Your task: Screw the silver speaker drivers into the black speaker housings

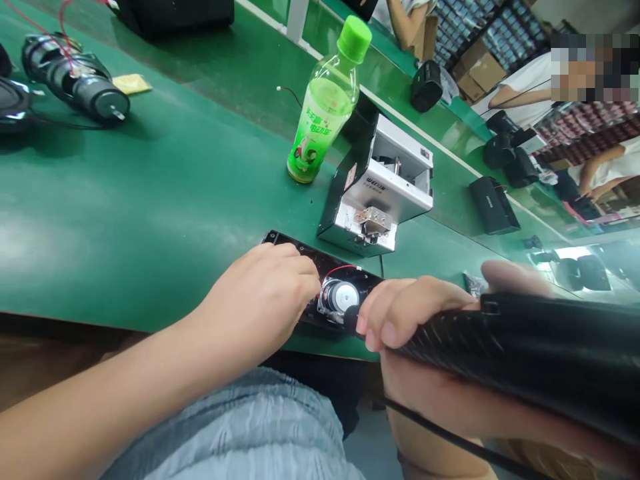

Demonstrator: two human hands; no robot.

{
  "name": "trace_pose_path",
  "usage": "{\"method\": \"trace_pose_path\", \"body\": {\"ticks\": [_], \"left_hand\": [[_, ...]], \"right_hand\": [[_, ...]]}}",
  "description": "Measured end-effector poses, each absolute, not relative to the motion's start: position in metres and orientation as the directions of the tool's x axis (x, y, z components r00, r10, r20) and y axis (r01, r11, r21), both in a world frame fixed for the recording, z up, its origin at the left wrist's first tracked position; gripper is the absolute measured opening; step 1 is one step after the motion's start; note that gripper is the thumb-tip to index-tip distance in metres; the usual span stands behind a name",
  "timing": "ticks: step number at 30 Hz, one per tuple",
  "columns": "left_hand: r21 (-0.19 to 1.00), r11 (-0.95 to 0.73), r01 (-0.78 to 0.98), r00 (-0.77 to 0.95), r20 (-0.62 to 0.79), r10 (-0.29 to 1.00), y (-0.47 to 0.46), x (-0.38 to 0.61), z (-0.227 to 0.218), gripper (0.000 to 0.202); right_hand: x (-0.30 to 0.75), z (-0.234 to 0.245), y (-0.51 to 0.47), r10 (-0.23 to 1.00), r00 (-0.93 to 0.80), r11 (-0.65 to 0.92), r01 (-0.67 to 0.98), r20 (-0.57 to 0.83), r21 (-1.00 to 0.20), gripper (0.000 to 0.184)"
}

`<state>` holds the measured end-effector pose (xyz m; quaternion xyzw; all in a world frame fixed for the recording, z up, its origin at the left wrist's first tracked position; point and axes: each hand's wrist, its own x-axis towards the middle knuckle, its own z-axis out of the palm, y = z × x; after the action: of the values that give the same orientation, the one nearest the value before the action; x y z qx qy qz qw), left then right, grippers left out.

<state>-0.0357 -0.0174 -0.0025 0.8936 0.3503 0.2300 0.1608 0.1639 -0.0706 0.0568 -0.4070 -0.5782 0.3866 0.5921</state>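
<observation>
A black speaker housing (325,277) lies at the near edge of the green table (150,200), with a round silver speaker driver (340,297) and a red wire inside. My left hand (260,300) rests on the housing's left part, fingers curled over it and holding it down. My right hand (425,320) is wrapped round a black electric screwdriver (525,353), whose tip points at the housing beside the driver. A black cable runs from the tool below my wrist.
A silver screw feeder box (380,187) stands just behind the housing, a green drink bottle (327,100) beside it. Black speaker parts (75,77) lie far left. More black housings (493,203) sit on the belt to the right, where other people work.
</observation>
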Motion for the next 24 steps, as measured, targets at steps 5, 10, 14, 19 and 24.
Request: {"method": "trace_pose_path", "body": {"ticks": [5, 10, 14, 19, 24], "left_hand": [[0.443, -0.696, 0.565, 0.646, 0.287, 0.707, -0.018, -0.035, -0.003, 0.018], [0.449, -0.686, 0.573, 0.644, 0.272, 0.715, -0.019, -0.035, -0.004, 0.018], [0.436, -0.688, 0.58, 0.649, 0.264, 0.714, -0.018, -0.035, -0.005, 0.018], [0.439, -0.685, 0.581, 0.649, 0.258, 0.716, -0.018, -0.036, -0.007, 0.017], [0.427, -0.694, 0.58, 0.644, 0.281, 0.711, -0.02, -0.035, -0.009, 0.02]], "right_hand": [[0.158, 0.054, -0.062, 0.902, 0.086, 0.43, -0.092, 0.423, -0.898, 0.061], [0.152, 0.047, -0.058, 0.877, 0.146, 0.473, -0.103, 0.457, -0.875, 0.071], [0.149, 0.043, -0.054, 0.87, 0.165, 0.485, -0.115, 0.465, -0.867, 0.074], [0.148, 0.04, -0.053, 0.863, 0.174, 0.498, -0.133, 0.474, -0.857, 0.074], [0.152, 0.03, -0.054, 0.852, 0.073, 0.524, -0.112, 0.519, -0.844, 0.049]]}}
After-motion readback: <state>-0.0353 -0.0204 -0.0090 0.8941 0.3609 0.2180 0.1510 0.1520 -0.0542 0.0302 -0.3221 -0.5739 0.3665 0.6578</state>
